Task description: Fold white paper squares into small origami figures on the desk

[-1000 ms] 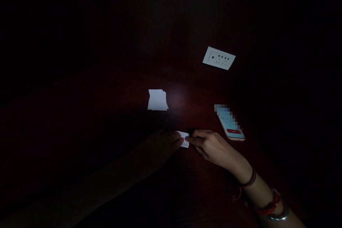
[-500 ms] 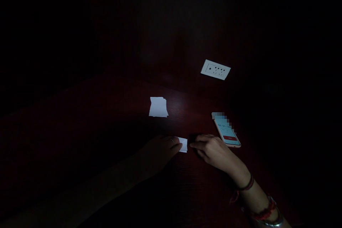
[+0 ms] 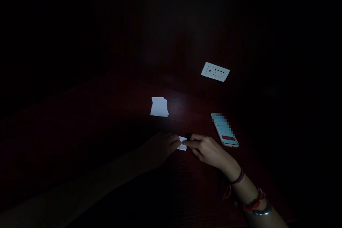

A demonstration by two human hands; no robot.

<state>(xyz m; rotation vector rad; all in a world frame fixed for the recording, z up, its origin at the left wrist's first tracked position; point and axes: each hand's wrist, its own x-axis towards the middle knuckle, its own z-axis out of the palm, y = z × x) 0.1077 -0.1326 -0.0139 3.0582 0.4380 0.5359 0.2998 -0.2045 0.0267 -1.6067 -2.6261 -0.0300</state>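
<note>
A small folded piece of white paper point(image 3: 183, 146) lies on the dark red table, its left part covered by my left hand point(image 3: 166, 146). The thumb and fingers of that hand, one with a ring, close on the paper and press it down. From the right, my right hand point(image 3: 204, 148) reaches in with its index finger stretched out, the tip on the paper beside my left thumb. Its thumb is apart below, and nothing shows in its grasp. Farther back rests a stack of white paper pieces point(image 3: 159, 107) with uneven edges.
A phone point(image 3: 225, 131) with a lit screen lies right of my right hand. A white wall socket point(image 3: 215, 72) is set in the dark panel behind the table point(image 3: 184, 105). Bracelets point(image 3: 255, 201) circle my right wrist. The surroundings are very dark.
My right hand has moved left, and its index fingertip now touches the folded paper. My left hand stays on the paper. The view has shifted slightly.
</note>
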